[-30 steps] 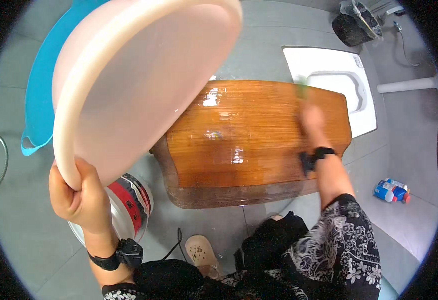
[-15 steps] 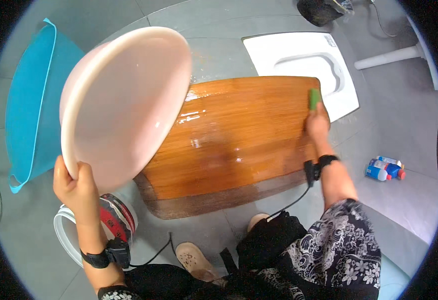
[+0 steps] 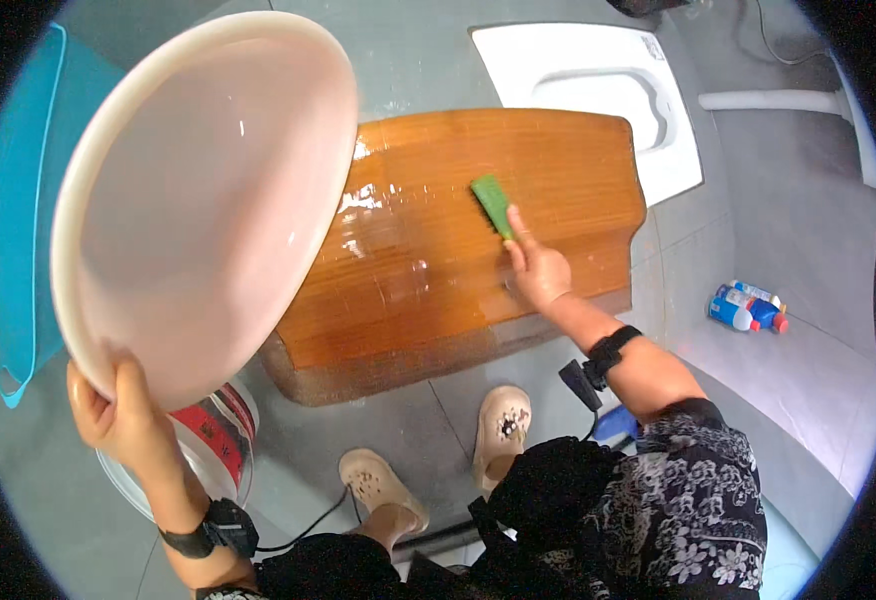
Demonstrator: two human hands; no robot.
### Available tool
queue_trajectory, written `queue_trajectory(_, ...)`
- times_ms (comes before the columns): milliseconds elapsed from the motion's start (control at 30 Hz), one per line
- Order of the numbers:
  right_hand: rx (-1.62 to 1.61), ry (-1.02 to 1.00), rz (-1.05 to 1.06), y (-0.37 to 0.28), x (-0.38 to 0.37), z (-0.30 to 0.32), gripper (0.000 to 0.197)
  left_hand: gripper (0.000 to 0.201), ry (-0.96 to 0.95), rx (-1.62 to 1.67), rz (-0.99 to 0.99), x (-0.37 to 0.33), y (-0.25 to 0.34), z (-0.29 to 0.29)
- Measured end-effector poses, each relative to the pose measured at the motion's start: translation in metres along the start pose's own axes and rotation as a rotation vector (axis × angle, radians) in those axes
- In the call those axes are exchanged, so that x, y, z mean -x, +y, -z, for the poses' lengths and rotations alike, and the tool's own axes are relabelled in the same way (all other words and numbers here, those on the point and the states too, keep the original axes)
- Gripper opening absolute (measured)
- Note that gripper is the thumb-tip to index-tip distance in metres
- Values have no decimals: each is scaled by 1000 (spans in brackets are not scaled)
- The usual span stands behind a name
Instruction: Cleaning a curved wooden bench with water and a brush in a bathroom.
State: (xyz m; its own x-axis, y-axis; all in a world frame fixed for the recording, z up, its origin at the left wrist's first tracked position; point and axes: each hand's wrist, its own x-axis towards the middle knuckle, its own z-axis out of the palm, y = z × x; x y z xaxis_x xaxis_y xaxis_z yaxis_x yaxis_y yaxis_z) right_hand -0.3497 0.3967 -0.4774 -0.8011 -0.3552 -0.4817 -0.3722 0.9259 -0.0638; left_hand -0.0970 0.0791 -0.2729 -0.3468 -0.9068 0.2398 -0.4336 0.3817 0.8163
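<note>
A pale pink basin [image 3: 208,190] is tipped on its side at the left, and my left hand [image 3: 118,415] grips its near rim. The basin's far right side hangs over the left end of a wet wooden board [image 3: 428,290], which has a darker brown near edge. In my right hand [image 3: 538,272] is a green scrub brush [image 3: 492,205], its handle pinched between my fingers. The brush is over the middle of the board, bristles toward the wood; whether they touch it I cannot tell. Water shines on the board beside the basin.
A blue tub [image 3: 18,220] stands at the far left, and a white bucket with a red band [image 3: 213,440] is below the basin. Beyond the board lies a white squat toilet [image 3: 598,65]. Several bottles [image 3: 748,306] lie at the right, below a white pipe [image 3: 773,101].
My right hand has moved the brush left from the board's right end to its middle. The basin, held in my left hand, has shifted left and looks larger.
</note>
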Motion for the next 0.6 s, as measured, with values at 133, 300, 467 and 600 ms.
queue_trajectory(133, -532, 372, -303, 117, -27, 1, 46, 22, 131, 132, 153, 17, -7, 36)
queue_trajectory(300, -477, 445, -57, -29, 39, -55, 54, 29, 141, 148, 190, 40, -5, 39)
queue_trajectory(467, -34, 43, 466, -140, 70, -63, 59, 27, 160, 57, 140, 54, 5, 65)
queue_trajectory(600, 29, -180, 120, -18, 45, -31, 43, 24, 149, 0, 209, 50, 38, 124)
